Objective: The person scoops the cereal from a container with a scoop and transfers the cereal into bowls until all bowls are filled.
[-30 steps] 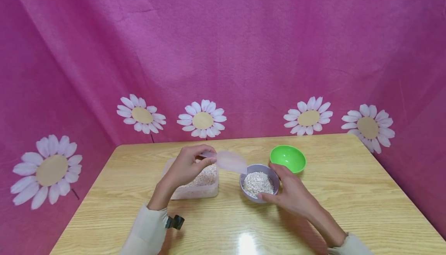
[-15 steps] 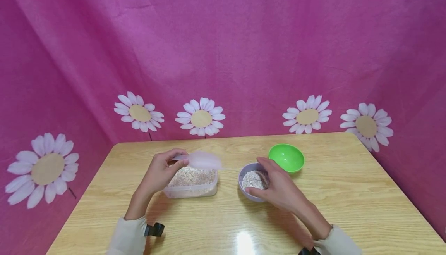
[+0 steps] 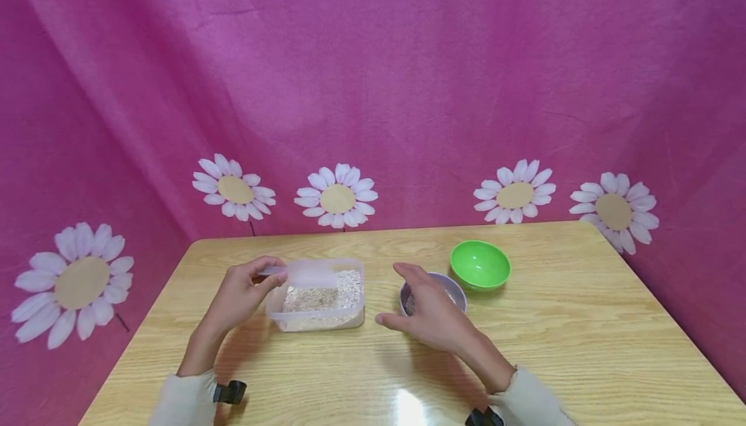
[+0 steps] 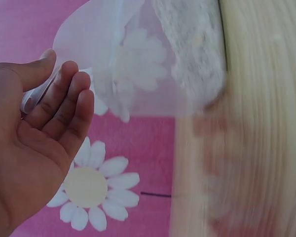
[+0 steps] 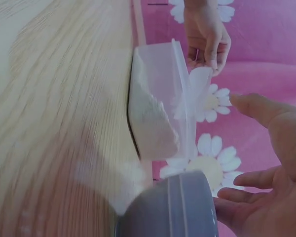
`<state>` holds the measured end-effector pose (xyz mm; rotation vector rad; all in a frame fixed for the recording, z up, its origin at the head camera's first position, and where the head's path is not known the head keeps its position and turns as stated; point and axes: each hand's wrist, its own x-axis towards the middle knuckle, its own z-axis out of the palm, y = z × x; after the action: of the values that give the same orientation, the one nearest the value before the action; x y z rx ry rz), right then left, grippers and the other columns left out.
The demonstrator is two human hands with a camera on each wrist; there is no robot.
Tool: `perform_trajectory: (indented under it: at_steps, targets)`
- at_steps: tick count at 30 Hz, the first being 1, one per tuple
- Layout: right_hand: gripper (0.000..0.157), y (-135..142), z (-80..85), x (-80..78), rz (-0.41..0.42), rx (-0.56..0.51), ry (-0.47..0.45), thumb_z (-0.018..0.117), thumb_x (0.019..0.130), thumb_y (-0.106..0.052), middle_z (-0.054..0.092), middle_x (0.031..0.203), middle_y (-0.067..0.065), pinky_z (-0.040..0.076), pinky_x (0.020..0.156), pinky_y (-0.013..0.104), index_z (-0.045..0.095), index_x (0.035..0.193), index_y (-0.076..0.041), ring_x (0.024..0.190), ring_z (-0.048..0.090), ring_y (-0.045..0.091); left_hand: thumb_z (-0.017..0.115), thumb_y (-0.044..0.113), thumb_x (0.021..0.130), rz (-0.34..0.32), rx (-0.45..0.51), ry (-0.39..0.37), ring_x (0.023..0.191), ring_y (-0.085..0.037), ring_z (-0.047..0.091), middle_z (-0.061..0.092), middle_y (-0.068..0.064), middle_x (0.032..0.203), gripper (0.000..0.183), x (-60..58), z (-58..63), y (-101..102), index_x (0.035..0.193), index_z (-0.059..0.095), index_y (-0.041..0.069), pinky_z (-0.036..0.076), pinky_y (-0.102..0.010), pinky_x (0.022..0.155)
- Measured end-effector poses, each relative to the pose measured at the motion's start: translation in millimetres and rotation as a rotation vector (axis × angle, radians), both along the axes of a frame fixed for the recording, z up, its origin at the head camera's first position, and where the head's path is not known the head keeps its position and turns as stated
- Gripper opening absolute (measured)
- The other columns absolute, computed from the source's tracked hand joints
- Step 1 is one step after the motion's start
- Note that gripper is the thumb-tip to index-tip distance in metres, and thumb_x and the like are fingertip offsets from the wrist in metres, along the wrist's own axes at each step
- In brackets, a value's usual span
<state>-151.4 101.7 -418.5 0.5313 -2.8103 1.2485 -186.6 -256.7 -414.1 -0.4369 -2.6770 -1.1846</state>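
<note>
My left hand [image 3: 239,296] pinches the handle of a translucent pinkish scoop [image 3: 311,274], whose blade hangs over the clear plastic container [image 3: 320,324] of oat flakes [image 3: 350,287]. In the left wrist view the thumb presses the scoop's handle against the curled fingers. My right hand [image 3: 434,316] has thumb and fingers spread over the left side of a grey-purple bowl [image 3: 460,293] and covers most of the oats inside it. The right wrist view shows the bowl [image 5: 170,207] beside the fingers, with nothing held between them and the thumb.
A bright green bowl [image 3: 480,265] stands behind and right of the purple bowl. The wooden table [image 3: 583,322] ends at a pink curtain [image 3: 379,89] with white daisies. Bare table separates the container from the purple bowl.
The left hand has carried the scoop leftward from near the purple bowl to over the container. The right hand has let go of the purple bowl's rim and moved left across it.
</note>
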Motion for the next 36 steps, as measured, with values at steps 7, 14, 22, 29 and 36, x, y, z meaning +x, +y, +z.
perform_trajectory:
  at_steps: [7,14,22,29,36]
  targets:
    - [0.094,-21,-3.8,-3.6,0.022,-0.038,-0.035,0.092,0.085,-0.034,0.048,0.165,0.014,0.041,0.123,0.056,0.045,0.161,-0.003,0.151,0.048,0.036,0.077,0.01,0.099,-0.004,-0.094,0.056,0.085,-0.016,0.074,0.082,-0.009,0.097,0.015,-4.2,7.6,-17,0.114,0.076,0.004,0.054,-0.025,0.072]
    - [0.094,-38,-10.1,-7.8,0.05,-0.057,-0.033,0.091,0.084,-0.034,0.048,0.165,0.017,0.042,0.122,0.057,0.045,0.16,-0.001,0.151,0.049,0.037,0.076,0.008,0.1,-0.039,-0.158,0.071,0.086,-0.014,0.075,0.082,-0.007,0.097,0.011,-10.7,15.8,-29,0.11,0.077,0.004,0.058,-0.026,0.074]
    - [0.099,-55,-16.1,-12.8,0.069,-0.045,-0.046,0.09,0.086,-0.037,0.045,0.166,0.022,0.038,0.124,0.059,0.04,0.162,0.003,0.151,0.046,0.044,0.075,0.01,0.101,-0.096,-0.276,0.076,0.082,-0.01,0.07,0.079,-0.002,0.093,0.009,-18.5,23.1,-25,0.108,0.078,0.005,0.057,-0.028,0.073]
    - [0.098,-66,-22.7,-16.8,0.048,-0.043,-0.019,0.088,0.088,-0.034,0.04,0.166,0.029,0.036,0.126,0.06,0.038,0.16,0.009,0.152,0.043,0.048,0.076,0.011,0.1,-0.15,-0.319,0.043,0.077,-0.008,0.06,0.077,-0.002,0.093,0.009,-24.5,18.9,-17,0.107,0.077,0.006,0.053,-0.026,0.071]
    - [0.097,-72,-32.2,-18.7,0.024,-0.065,-0.022,0.086,0.089,-0.032,0.048,0.16,0.031,0.037,0.126,0.057,0.036,0.16,0.012,0.15,0.046,0.046,0.076,0.011,0.1,-0.164,-0.296,0.021,0.076,-0.008,0.06,0.077,-0.001,0.092,0.009,-27.6,11.0,-10,0.106,0.078,0.005,0.054,-0.025,0.071]
